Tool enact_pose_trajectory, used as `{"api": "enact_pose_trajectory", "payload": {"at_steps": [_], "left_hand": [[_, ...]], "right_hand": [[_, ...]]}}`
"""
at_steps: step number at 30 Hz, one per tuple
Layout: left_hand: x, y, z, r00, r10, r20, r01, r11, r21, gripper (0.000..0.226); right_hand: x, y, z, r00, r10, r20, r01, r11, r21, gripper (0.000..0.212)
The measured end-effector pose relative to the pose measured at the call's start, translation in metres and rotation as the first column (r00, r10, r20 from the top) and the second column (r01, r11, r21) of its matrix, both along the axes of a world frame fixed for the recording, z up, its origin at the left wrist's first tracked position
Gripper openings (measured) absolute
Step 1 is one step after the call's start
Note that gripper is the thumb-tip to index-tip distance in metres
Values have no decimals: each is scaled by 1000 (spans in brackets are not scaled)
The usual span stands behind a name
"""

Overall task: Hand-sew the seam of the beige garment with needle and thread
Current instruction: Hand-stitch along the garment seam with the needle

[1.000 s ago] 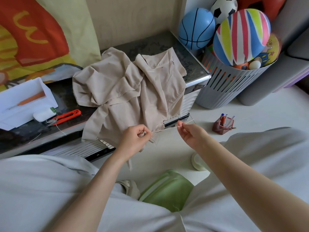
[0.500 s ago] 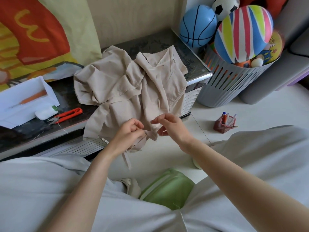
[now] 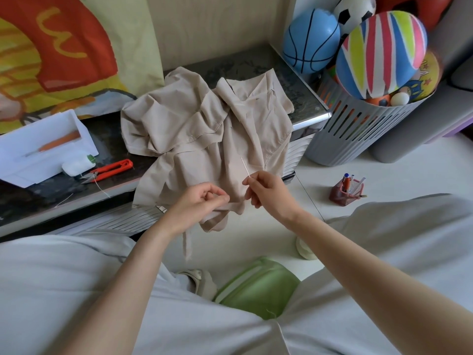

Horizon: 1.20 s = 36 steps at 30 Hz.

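Mid-stitch, by my read. Garment (image 3: 199, 129) lies bunched on the counter (image 3: 245, 65), lower edge hanging off the front. Left hand (image 3: 199, 201) has fingers curled, pinching that hanging edge. Right hand (image 3: 268, 193) pinches the needle (image 3: 245, 166) between thumb and forefinger, tip pointing up, just above the pinched fabric. Thread is too thin to see. Stitches aren't legible, so the finished seam length is unknown. Snips (image 3: 110, 170) lie aside, so knot and trim are likely left.
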State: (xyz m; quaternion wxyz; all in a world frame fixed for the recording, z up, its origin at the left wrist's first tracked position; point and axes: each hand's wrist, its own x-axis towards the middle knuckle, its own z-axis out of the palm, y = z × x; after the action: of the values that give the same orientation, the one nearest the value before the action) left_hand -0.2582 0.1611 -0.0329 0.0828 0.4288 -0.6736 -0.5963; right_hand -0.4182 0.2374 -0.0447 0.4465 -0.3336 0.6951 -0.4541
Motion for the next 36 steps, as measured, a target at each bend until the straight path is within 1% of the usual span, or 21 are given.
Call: {"api": "enact_pose_trajectory", "payload": {"at_steps": [2,6,8,10,12,13,14,16,18,20,22,25,26,28,29,32,34,36], "left_hand": [[0,1,1,1000,-9,25,9,1000,-29,4],[0,2,3,1000,-12,28,13,998,-61,13],[0,2,4,1000,3,-6,-4,998,-66,16],[0,3,6,999,13,-32,-16,996,-92,13],[2,3,8,999,3,-41,-8,992,-123,8],[3,3,9,999,-26,-24,21,987,-161,12],[5,2,9,998,-64,15,66,972,-226,17],[8,2,8,985,-133,106,162,920,-357,26],[11,0,4,977,-153,151,204,883,-423,29],[13,-1,-1,970,-154,186,225,860,-459,24],[13,1,-4,959,-150,241,255,827,-501,9],[9,5,-12,910,-91,404,356,673,-649,23],[6,7,-14,904,-75,421,369,635,-679,23],[1,12,-19,916,-68,395,351,613,-708,14],[1,12,-21,932,-66,355,317,619,-718,9],[1,9,-26,969,-57,238,208,703,-679,9],[1,7,-23,980,-52,194,165,763,-625,15],[1,6,-17,988,-35,150,116,809,-576,28]], "right_hand": [[-2,0,-1,1000,-4,-26,4,1000,-3,27],[-1,3,-1,991,35,-131,-33,999,22,28],[0,4,-1,989,58,-133,-52,997,52,27],[1,4,-2,987,96,-130,-87,993,76,26],[2,3,-3,978,136,-158,-124,989,80,31],[3,2,-4,975,142,-169,-132,989,67,33],[3,2,-4,978,134,-160,-128,991,46,34],[4,1,-4,991,99,-90,-98,995,16,34],[5,1,-4,993,95,-67,-93,995,20,31],[5,2,-6,984,124,-130,-117,991,66,27],[6,3,-7,971,137,-195,-116,987,114,24],[5,4,-9,976,117,-182,-92,986,138,21],[4,4,-9,977,124,-172,-99,984,147,17],[3,5,-10,977,140,-160,-115,981,153,8],[3,6,-10,975,149,-167,-126,982,142,6],[1,8,-12,954,199,-226,-181,979,98,20],[-1,6,-11,930,248,-272,-236,969,76,26],[-1,3,-10,892,314,-325,-307,949,72,26]]}}
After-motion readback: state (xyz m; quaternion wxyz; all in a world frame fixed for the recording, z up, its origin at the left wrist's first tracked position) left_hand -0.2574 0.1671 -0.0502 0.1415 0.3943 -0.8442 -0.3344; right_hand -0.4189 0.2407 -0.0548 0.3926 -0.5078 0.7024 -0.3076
